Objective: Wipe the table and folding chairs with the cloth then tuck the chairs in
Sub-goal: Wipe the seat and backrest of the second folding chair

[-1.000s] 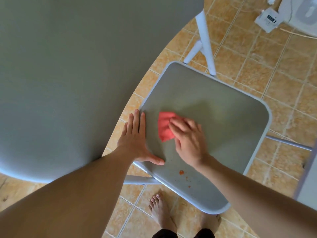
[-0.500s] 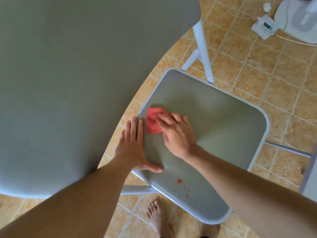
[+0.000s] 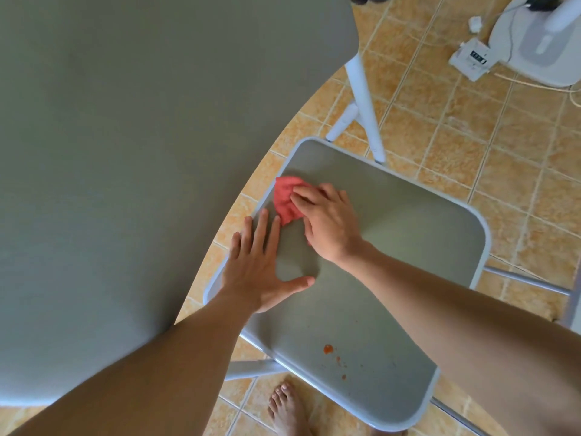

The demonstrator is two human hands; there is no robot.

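Red cloth (image 3: 284,199) mid-frame on the chair seat (image 3: 408,247)
Right hand (image 3: 330,221) presses it flat, no grip; left hand (image 3: 257,262) flat and empty. Orange spots (image 3: 328,349) lower down could get missed

The right hand (image 3: 327,221) covers part of the cloth (image 3: 284,199); the table (image 3: 125,152) runs off-frame.

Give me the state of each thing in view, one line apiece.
cloth: bunched, pressed on the seat near its left edge
chair seat: unfolded, not tucked under the table
orange spots: unwiped, near the seat's front
left hand: flat on the seat's left edge
right hand: pressing the cloth
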